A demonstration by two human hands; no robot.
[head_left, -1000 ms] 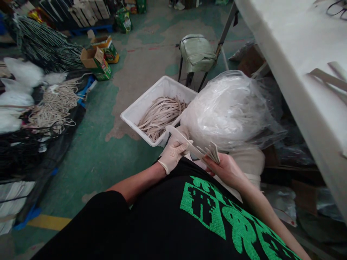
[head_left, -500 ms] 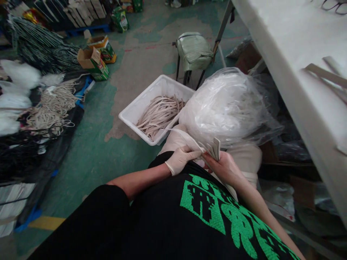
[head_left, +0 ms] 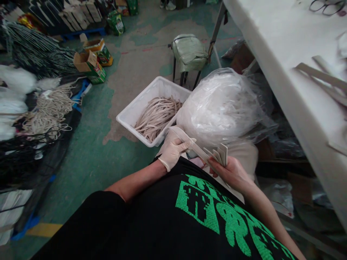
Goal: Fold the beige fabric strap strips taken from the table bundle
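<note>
My left hand (head_left: 173, 151), in a pale glove, pinches a flat off-white strap (head_left: 199, 151) near my lap. The strap runs from there to my bare right hand (head_left: 230, 168), which grips it along with several folded layers (head_left: 221, 153) that stand up between the fingers. Beyond my left hand, a white tub (head_left: 130, 124) holds a heap of loose beige straps (head_left: 158, 115). A large clear plastic bag (head_left: 222, 104) with whitish contents rests against the tub's right side, just past my hands.
A white-topped table (head_left: 292, 68) on the right carries glasses (head_left: 326, 8) and strips. Behind the tub stands a stool (head_left: 189, 52) with a wrapped green seat. Cord bundles (head_left: 48, 112) lie at left, near open cardboard boxes (head_left: 90, 66).
My left hand has moved away from my right hand, up and to the left, and a length of strap now spans between them. The view has shifted slightly.
</note>
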